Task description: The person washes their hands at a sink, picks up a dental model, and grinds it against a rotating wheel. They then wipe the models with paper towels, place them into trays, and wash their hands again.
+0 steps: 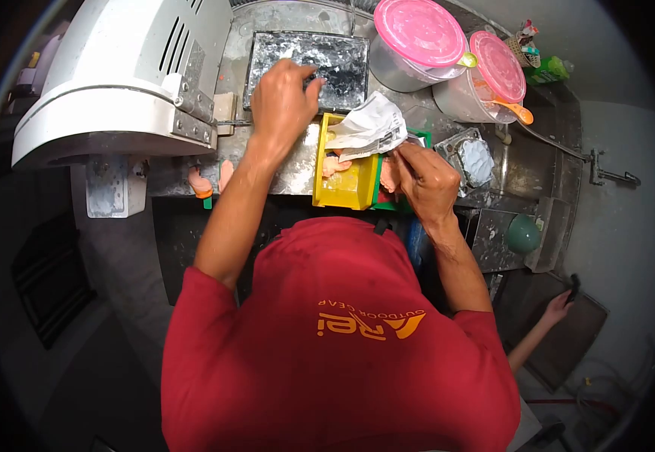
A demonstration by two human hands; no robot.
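Observation:
My left hand [286, 98] is over the near left part of a black plate [335, 56] smeared with white. Its fingers are bent, with a gap between thumb and forefinger, and nothing shows between them. My right hand [427, 179] is closed, its fingertips pinching the lower right edge of a crumpled printed sheet of paper [369, 128]. That paper lies across a yellow bin [351, 197] and a green bin [378, 197] standing side by side. Pinkish moulded pieces [335, 166] lie inside the yellow bin. More pink material shows in the green bin, partly hidden by my right hand.
A large white machine [131, 90] stands at left, with small pink pieces [199, 182] on the bench beside it. Two tubs with pink lids [421, 30] stand at the back, an orange spoon [519, 111] on one. Another person's hand [558, 307] shows at lower right.

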